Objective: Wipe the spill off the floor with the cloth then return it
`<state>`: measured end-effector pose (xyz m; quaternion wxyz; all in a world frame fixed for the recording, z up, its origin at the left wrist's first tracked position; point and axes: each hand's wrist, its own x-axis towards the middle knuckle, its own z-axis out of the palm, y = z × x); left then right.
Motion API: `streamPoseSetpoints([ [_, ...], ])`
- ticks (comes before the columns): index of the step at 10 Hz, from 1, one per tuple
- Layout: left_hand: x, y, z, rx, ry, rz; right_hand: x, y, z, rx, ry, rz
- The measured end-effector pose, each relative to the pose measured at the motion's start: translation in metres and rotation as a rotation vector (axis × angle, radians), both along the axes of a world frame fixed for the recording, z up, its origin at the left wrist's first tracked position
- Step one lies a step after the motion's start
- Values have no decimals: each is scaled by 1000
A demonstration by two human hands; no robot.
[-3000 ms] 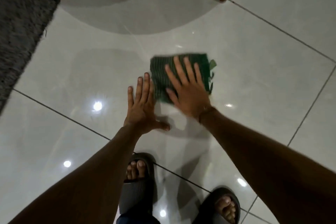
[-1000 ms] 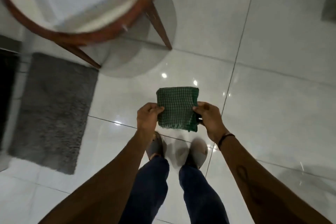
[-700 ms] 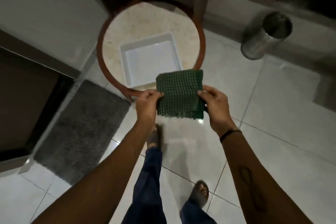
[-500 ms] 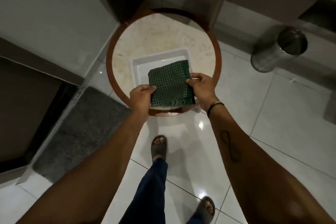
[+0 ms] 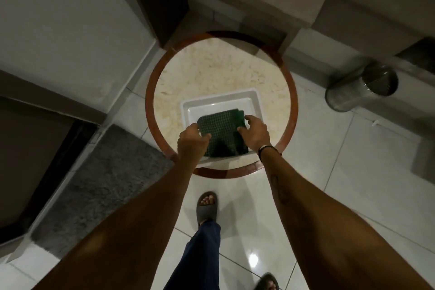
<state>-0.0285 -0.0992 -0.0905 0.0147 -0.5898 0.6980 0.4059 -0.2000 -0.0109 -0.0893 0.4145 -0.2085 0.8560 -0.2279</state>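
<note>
— Folded green cloth [image 5: 222,135] over the white tray [image 5: 255,103] on the round surface [image 5: 207,73], pinched at both side edges. Left hand [image 5: 191,142] closed on the left edge, right hand [image 5: 255,135] closed on the right.

— Resting or hanging?

— Hard to tell; near edge looks past the tray's front rim.

— Best way to finish?

— Nudge forward until square inside the rim, lower flat, then loosen both grips together. No dropping, no dragging the tray.
</note>
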Motion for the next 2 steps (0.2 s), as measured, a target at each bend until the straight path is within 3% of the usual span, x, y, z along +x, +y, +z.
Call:
streamPoseSetpoints([
  [1, -19, -19, 56, -100, 0, -214, -12, -1, 61, -61, 212, 209],
  [2, -47, -50, 137, -435, -17, -435, -40, -3, 148, -93, 563, 390],
])
